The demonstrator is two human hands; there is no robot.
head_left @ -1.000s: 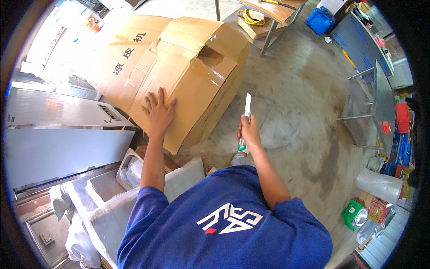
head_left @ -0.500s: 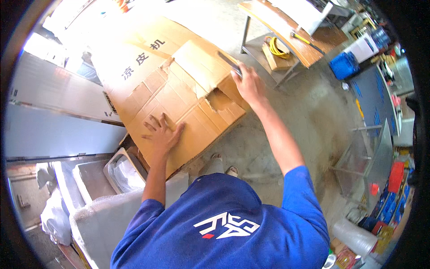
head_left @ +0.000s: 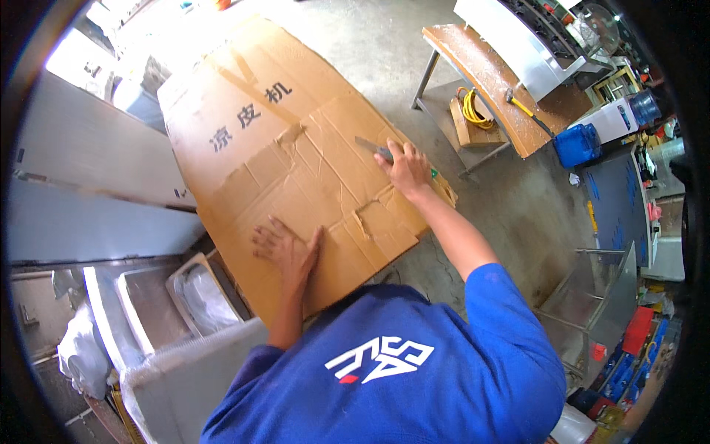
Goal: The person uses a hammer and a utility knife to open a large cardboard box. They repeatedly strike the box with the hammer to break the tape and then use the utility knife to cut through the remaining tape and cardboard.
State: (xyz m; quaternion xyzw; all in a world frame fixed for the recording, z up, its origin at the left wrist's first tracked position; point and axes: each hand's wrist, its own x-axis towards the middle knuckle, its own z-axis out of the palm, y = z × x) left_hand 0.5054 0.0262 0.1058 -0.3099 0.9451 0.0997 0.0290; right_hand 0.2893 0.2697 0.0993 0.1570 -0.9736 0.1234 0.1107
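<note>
A large brown cardboard sheet [head_left: 244,192], printed with dark characters, lies in front of me with creases and a torn patch across its middle. My left hand [head_left: 286,250] rests on its near part, palm down with the fingers spread. Over the right side, my right hand [head_left: 407,170] is closed around a knife [head_left: 367,145]. The grey blade points to the far left, and a bit of green shows at the handle behind my fingers. A cut flap [head_left: 381,214] lies near my right wrist. What supports the cardboard is hidden beneath it.
Wrapped white panels and sinks [head_left: 148,311] stand at the near left. A wooden-topped table [head_left: 503,89] at the far right bears a hammer [head_left: 529,115], with a yellow coiled hose [head_left: 473,111] below. A blue jerrycan [head_left: 577,144] and a metal frame [head_left: 592,296] stand farther right.
The raised cardboard flap on the right has come down flat, with my right hand and the knife now over it. My left hand stays spread on the cardboard. The view has shifted somewhat.
</note>
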